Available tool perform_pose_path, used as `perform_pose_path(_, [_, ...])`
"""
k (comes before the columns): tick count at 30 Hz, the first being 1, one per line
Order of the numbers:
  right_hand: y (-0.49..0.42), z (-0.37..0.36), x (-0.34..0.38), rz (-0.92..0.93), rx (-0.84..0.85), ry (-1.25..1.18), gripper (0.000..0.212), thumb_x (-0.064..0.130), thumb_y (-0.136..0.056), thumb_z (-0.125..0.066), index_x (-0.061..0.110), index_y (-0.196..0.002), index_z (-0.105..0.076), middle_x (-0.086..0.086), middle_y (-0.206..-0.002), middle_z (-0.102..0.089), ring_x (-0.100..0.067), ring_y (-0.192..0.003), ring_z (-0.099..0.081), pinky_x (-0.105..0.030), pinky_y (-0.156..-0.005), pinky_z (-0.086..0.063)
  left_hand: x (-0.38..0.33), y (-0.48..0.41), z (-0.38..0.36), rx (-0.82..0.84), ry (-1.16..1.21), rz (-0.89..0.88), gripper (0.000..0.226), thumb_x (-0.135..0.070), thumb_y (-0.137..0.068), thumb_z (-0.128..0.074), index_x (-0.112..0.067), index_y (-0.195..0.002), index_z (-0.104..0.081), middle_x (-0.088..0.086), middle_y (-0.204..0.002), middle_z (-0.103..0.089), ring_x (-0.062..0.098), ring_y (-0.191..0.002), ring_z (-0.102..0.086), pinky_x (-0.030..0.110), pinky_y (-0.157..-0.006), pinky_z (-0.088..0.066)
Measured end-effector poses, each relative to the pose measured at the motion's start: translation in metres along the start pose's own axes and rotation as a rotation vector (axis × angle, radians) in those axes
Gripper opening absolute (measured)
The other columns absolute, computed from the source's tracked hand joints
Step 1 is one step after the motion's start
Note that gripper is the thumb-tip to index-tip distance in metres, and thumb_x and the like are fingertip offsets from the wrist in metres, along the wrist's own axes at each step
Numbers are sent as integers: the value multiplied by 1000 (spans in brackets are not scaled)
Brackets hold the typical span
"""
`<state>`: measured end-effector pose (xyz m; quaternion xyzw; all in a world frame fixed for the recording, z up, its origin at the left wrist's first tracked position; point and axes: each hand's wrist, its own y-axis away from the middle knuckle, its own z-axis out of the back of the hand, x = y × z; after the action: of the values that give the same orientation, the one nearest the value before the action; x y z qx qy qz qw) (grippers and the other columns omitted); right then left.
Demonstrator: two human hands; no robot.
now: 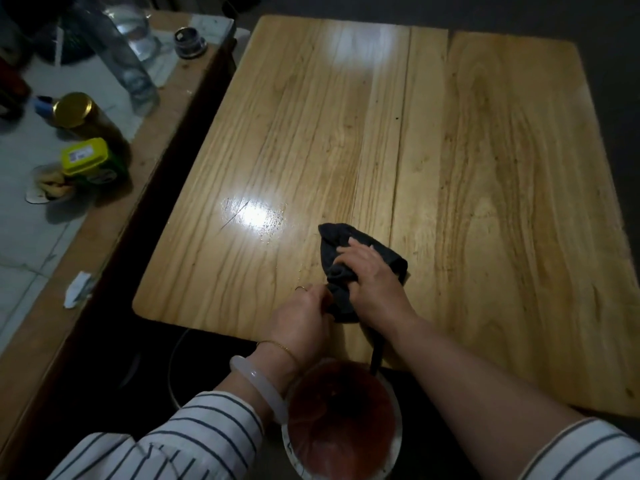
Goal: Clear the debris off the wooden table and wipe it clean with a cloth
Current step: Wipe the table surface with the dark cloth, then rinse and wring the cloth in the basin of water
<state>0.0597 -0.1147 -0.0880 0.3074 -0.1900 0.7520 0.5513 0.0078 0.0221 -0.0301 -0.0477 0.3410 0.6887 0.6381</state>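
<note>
The dark cloth [334,242] lies bunched on the wooden desk [485,168], low in the frame just right of centre and close to the near edge. It looks soft and limp, light to move, and probably damp, so it should drag well on the smooth wood but fold on itself if pushed from one corner. The best hold is over the thick middle of the bunch, palm flat on top. The right hand [372,271] does that now: its grip holds the cloth, fingers spread over the top and thumb tucked round the gathered part. The left hand [301,315] sits just beside the cloth's near end with fingers curled toward it; whether that grip pinches the fabric I cannot tell. A dark strip runs down over the desk edge below the right wrist, perhaps a loose tail. Under that edge, at bottom centre, stands a round container [399,438] with a reddish inside. On a side counter at the left are a gold-lidded jar [74,110], a yellow-lidded tub [85,157] and a clear bottle [138,39]
</note>
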Motion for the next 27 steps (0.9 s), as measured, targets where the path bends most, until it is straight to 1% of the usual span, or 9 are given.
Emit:
perform_pose_path(6, [2, -10, 27, -71, 60, -35, 42, -9, -87, -54, 16, -118, -65, 0, -142, -53, -10, -144, -29, -25, -121, -12, 29, 12, 5, -59, 80, -17, 21, -19, -88, -58, -21, -109, -57, -1, -108, -58, 18, -90, -58, 31, -80, -48])
perform_pose_path(9, [-5, -11, 51, -227, 9, -186, 30, 5, -92, -61, 21, -116, -67, 1, -128, -60, -14, -129, -48, -19, -100, -33, 53, 24, 16, -115, 134, -34, 21, -19, -87, -59, -23, -108, -59, -3, -103, -60, 19, -88, -59, 31, -79, -48])
perform_pose_path(11, [-10, -12, 70, -341, -76, -294, 29, 13, -92, -65, 24, -118, -67, 5, -114, -62, -14, -112, -57, -17, -85, -39, 70, 33, 30, -194, 203, -43, 19, -17, -86, -61, -25, -103, -61, -5, -96, -62, 15, -82, -59, 29, -77, -48])
perform_pose_path(14, [-10, -23, 107, -413, -215, -423, 32, 13, -92, -66, 19, -123, -64, 8, -107, -61, -12, -106, -58, -18, -83, -44, 105, 49, 65, -313, 306, -45, 17, -12, -84, -64, -23, -97, -64, -8, -88, -63, 10, -74, -59, 25, -74, -47])
perform_pose_path(17, [2, -40, 155, -367, -256, -487, 31, 12, -93, -65, 18, -123, -64, 17, -99, -60, -6, -98, -59, -10, -76, -47, 150, 69, 101, -370, 402, 8, 15, -11, -85, -65, -23, -93, -65, -13, -82, -63, 5, -71, -60, 18, -67, -46])
perform_pose_path(20, [21, -62, 207, -272, -223, -588, 29, 7, -90, -67, 22, -116, -67, 13, -105, -67, -4, -101, -64, -20, -87, -53, 206, 83, 124, -397, 520, 88, 18, -12, -84, -67, -29, -87, -64, -10, -81, -66, 12, -73, -64, 32, -73, -55])
perform_pose_path(22, [35, -81, 238, -155, -184, -589, 30, 3, -87, -68, 23, -110, -68, 10, -109, -69, -2, -107, -64, -24, -95, -50, 243, 94, 129, -387, 587, 159, 20, -12, -83, -67, -32, -85, -63, -4, -82, -69, 18, -77, -66, 41, -77, -56])
perform_pose_path(25, [58, -116, 271, -29, -111, -545, 31, 9, -81, -68, 21, -109, -70, 6, -122, -66, -2, -120, -57, -22, -105, -42, 286, 109, 126, -355, 639, 251, 22, -10, -84, -66, -31, -82, -62, 1, -83, -69, 22, -77, -66, 41, -77, -56])
perform_pose_path(27, [70, -143, 282, 13, -61, -486, 33, 9, -80, -67, 19, -111, -71, 9, -127, -64, -1, -126, -53, -20, -108, -38, 303, 119, 122, -307, 703, 295, 19, -8, -87, -63, -27, -81, -63, 4, -81, -68, 20, -70, -63, 35, -69, -54])
